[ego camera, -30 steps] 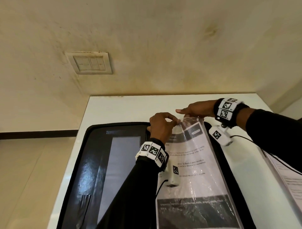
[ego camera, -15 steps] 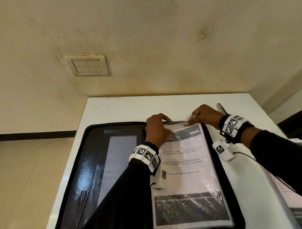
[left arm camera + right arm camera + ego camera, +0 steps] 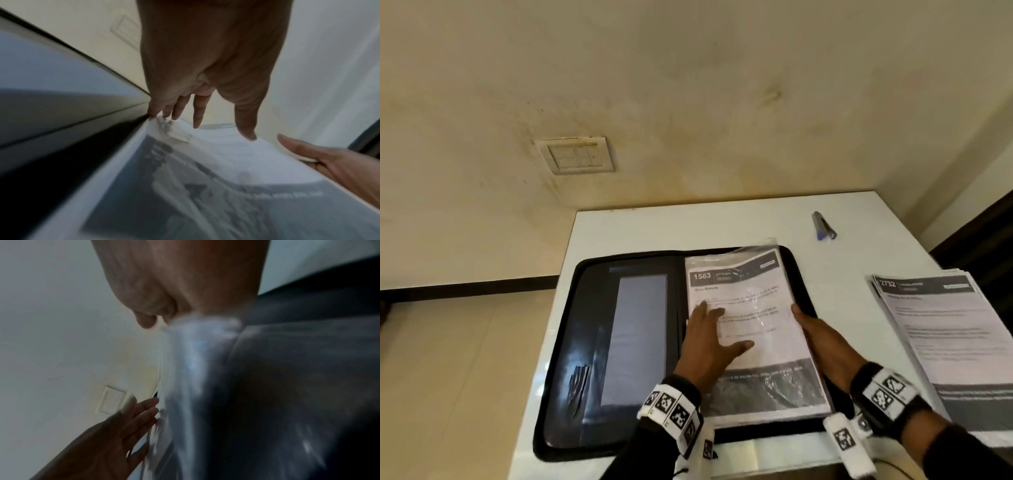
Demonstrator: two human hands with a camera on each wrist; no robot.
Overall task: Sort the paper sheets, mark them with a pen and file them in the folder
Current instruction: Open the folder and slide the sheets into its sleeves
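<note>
A black zip folder (image 3: 585,342) lies open on the white table (image 3: 688,226). On its right half rests a clear plastic sleeve (image 3: 753,301) with a printed sheet headed "1563" inside. My left hand (image 3: 717,334) presses flat on the sleeve with straight, spread fingers (image 3: 197,113). My right hand (image 3: 818,335) holds the sleeve's right edge, thumb on top and fingers underneath, as the left wrist view shows (image 3: 320,159). A stack of printed paper sheets (image 3: 945,335) lies to the right of the folder. A grey and blue pen (image 3: 824,226) lies beyond the folder, at the far right.
The folder's left half carries a glossy pocket panel (image 3: 637,335). The table stands against a beige wall with a switch plate (image 3: 575,156). Its left edge drops to the floor (image 3: 448,377). Bare tabletop shows between the folder and the sheet stack.
Both hands came down from the sleeve's top edge to its middle. The sleeve now lies flat on the folder. The view has shifted, and the pen and the sheet stack show.
</note>
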